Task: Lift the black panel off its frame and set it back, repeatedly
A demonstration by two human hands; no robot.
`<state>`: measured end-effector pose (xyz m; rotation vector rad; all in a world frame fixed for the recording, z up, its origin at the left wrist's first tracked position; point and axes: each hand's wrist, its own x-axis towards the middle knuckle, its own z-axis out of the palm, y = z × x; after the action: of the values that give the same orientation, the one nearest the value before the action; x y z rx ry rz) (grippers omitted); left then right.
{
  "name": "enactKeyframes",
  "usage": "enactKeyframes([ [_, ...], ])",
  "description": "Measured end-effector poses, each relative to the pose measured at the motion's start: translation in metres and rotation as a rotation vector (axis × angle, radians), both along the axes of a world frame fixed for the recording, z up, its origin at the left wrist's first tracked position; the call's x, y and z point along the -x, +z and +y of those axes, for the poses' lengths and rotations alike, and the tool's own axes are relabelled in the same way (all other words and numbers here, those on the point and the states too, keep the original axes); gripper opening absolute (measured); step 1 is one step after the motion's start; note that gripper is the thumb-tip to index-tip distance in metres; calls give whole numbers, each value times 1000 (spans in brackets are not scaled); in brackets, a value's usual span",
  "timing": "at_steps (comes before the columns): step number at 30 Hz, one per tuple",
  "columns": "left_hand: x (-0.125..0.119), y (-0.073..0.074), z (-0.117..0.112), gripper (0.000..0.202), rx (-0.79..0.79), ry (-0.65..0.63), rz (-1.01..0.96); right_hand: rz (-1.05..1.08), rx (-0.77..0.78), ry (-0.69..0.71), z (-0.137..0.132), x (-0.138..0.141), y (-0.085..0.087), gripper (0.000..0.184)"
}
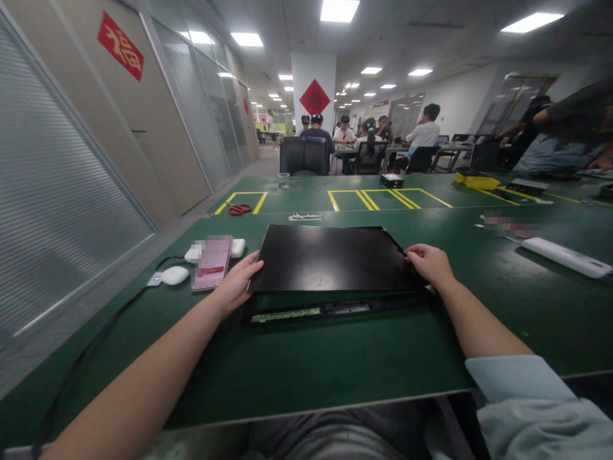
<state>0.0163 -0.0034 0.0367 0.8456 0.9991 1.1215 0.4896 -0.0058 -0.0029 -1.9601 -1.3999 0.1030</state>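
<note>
A flat black screen panel [330,259] is held tilted above the green table, its left edge in my left hand [242,278], thumb on top and fingers beneath. My right hand [431,263] is closed in a pinch at the right edge; whether the fingertips also take in the frame there, I cannot tell. Under the panel lies a black frame [368,308], its near side showing. Along the left part of that side runs a narrow green circuit board [286,315]. Most of the frame is hidden by the panel.
Left of the panel lie a pink phone [211,265], a white oval device [175,275] and a black strap. Farther back are red scissors [239,209], small white pieces [305,217] and a clear cup [284,180]. At right rests a long white device [565,257]. Several people sit beyond.
</note>
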Motion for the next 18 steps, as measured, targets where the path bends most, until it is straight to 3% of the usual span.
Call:
enactKeyframes([
  [18,-3,-1,-1,46,-23,1,30,-110,87,4,-2,1,7,19],
])
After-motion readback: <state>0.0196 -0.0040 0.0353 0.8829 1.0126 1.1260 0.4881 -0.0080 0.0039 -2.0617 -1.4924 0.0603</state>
